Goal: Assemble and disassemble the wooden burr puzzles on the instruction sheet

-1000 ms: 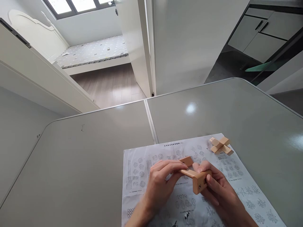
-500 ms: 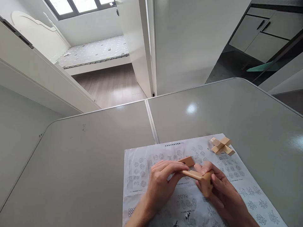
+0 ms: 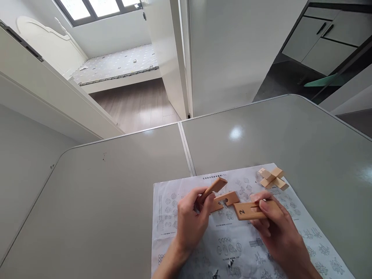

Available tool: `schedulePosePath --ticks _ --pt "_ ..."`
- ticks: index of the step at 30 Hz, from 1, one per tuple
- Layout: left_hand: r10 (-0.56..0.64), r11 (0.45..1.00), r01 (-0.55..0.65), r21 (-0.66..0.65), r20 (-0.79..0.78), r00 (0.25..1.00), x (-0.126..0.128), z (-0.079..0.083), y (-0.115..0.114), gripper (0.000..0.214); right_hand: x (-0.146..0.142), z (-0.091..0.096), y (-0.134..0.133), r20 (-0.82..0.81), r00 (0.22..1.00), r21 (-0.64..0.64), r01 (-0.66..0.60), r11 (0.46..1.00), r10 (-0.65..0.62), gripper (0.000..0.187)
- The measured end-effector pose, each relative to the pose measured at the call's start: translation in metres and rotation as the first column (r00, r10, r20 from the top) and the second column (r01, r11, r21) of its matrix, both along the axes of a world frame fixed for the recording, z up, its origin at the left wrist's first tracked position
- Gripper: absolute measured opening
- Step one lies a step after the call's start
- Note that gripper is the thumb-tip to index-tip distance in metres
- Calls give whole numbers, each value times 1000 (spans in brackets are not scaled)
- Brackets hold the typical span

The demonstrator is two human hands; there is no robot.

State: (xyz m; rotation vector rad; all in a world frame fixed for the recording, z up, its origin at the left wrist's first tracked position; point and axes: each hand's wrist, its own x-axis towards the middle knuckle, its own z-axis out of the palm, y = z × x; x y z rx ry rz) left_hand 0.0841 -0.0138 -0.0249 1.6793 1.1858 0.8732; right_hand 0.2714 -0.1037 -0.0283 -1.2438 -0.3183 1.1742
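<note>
My left hand (image 3: 193,217) pinches a wooden puzzle piece (image 3: 214,187), its free end tilted up to the right. In my right hand (image 3: 279,224) is a flat wooden puzzle piece marked 2 (image 3: 245,211), held level with a slot partly under my thumb. Between the hands a notched wooden puzzle piece (image 3: 231,198) lies on the printed sheet (image 3: 200,254); its left end is partly hidden behind my left hand. The two held pieces are apart from each other.
Near the sheet's upper right corner sits an assembled cross of pale wooden bars (image 3: 273,178). Line drawings cover the sheet, which lies on a grey table (image 3: 116,201) with a seam strip. Beyond the table are a door (image 3: 162,50) and a bed (image 3: 122,64).
The two wooden pieces, together between my hands before, are now apart, one in each hand. My left hand has turned its piece upward, and the notched piece on the sheet shows more.
</note>
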Motion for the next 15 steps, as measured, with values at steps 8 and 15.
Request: schedulePosePath --ticks 8,15 --pt "-1 997 6 72 -68 998 1 6 0 23 -22 7 2 604 785 -135 -71 988 139 34" --pt "-26 984 47 172 -123 992 2 2 2 16 -23 -3 4 773 597 -140 -170 975 216 28"
